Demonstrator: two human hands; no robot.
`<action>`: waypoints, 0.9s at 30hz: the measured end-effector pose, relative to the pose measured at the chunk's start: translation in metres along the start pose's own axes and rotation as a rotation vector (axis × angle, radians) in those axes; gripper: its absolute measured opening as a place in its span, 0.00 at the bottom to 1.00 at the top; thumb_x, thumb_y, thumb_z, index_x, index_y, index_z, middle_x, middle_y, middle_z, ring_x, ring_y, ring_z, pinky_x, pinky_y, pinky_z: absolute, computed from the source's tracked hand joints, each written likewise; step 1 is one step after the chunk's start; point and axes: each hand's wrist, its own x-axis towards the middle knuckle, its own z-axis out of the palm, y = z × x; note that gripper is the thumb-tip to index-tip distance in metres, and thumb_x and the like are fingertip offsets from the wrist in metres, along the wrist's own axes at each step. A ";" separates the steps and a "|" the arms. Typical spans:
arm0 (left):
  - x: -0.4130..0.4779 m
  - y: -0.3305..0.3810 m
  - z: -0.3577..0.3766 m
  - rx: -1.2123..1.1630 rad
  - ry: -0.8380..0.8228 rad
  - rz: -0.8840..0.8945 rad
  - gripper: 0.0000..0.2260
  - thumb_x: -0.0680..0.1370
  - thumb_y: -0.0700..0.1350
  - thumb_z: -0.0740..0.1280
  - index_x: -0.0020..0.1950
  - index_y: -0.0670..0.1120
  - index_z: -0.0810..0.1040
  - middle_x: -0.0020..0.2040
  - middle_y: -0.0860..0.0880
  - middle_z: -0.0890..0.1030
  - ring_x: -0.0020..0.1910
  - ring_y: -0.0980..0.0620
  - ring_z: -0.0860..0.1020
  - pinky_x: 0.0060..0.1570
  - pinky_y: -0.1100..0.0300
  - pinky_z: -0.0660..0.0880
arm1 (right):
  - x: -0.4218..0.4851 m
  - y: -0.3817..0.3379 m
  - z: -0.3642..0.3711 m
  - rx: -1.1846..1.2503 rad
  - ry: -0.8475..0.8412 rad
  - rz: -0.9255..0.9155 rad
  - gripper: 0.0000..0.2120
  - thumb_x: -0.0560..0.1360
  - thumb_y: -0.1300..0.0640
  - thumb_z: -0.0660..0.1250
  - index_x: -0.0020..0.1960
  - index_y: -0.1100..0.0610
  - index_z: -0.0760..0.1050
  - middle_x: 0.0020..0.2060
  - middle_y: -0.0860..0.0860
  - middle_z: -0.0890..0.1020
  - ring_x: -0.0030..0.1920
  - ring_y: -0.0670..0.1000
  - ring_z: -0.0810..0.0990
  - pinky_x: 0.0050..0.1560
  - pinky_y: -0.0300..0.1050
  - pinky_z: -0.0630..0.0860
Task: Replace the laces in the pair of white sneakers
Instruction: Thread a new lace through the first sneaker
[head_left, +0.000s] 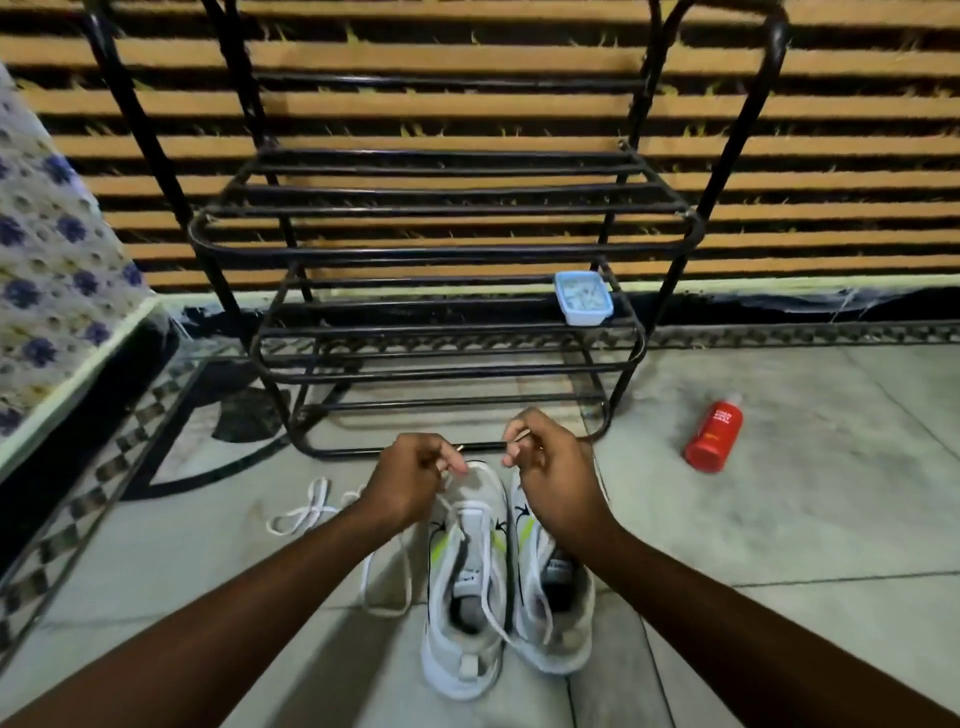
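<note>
We logged left hand (410, 480) and right hand (553, 462) pinching the lace (452, 519): limp, light; judged best held at its tips.

Dim, warm light; wide-angle bending and soft blur toward the edges.

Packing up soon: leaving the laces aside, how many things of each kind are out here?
White sneakers: 2
Red plastic bottle: 1
Light blue lidded box: 1
Black metal shoe rack: 1
Total: 5
</note>
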 end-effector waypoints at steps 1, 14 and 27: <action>0.003 -0.009 0.004 0.061 -0.005 -0.013 0.18 0.74 0.24 0.63 0.42 0.43 0.85 0.43 0.47 0.85 0.40 0.55 0.80 0.40 0.65 0.74 | 0.000 0.007 0.003 -0.026 -0.038 0.013 0.14 0.73 0.74 0.59 0.44 0.58 0.76 0.34 0.53 0.81 0.38 0.49 0.80 0.38 0.34 0.72; -0.001 -0.055 0.035 0.798 -0.093 0.173 0.15 0.79 0.55 0.69 0.64 0.52 0.79 0.64 0.52 0.81 0.65 0.48 0.77 0.61 0.53 0.72 | 0.012 0.057 0.061 -0.568 -0.398 0.320 0.09 0.72 0.55 0.71 0.49 0.54 0.73 0.53 0.56 0.77 0.57 0.57 0.76 0.56 0.48 0.75; -0.001 -0.075 0.049 0.859 -0.068 0.147 0.16 0.78 0.53 0.66 0.66 0.56 0.77 0.64 0.55 0.78 0.65 0.50 0.76 0.59 0.54 0.72 | 0.020 0.053 0.044 -0.675 -0.553 0.155 0.10 0.75 0.64 0.63 0.56 0.61 0.71 0.55 0.60 0.76 0.58 0.60 0.74 0.57 0.49 0.73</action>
